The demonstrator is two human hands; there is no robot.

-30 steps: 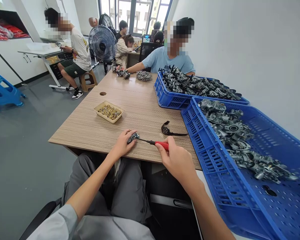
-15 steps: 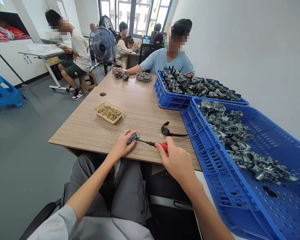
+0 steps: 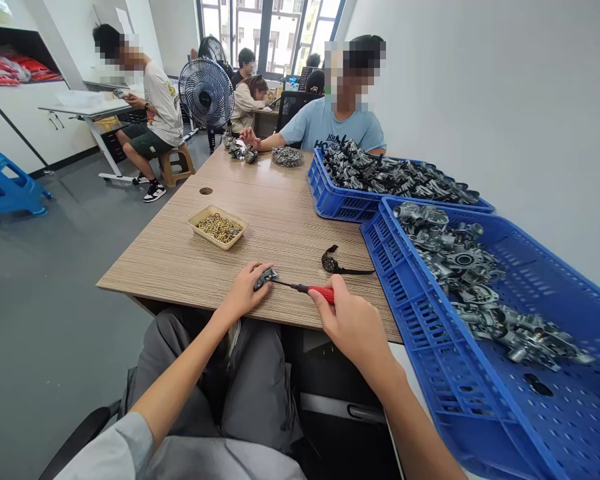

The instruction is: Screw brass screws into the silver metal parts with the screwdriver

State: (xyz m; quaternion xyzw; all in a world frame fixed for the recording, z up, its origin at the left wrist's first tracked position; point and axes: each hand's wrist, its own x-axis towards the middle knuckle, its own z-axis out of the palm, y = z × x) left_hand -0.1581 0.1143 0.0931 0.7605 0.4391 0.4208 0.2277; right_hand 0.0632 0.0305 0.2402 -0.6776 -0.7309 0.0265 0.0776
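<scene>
Interior bright, light diffuse. Daylight enters through rear window (image 3: 280, 33); panes nearly blown out. Pale sheen on far half of wood-grain desk (image 3: 170, 247); deep shadow beneath its near edge. Wide-angle stretch strong at margins: right-hand blue plastic crate (image 3: 427, 337) elongated toward lower corner, blue plastic stool (image 3: 10, 190) soft at left edge. Pixel mosaic over several heads. Screwdriver (image 3: 322, 294) reads clearly; detail on metal part (image 3: 263, 278) too small to resolve.
</scene>
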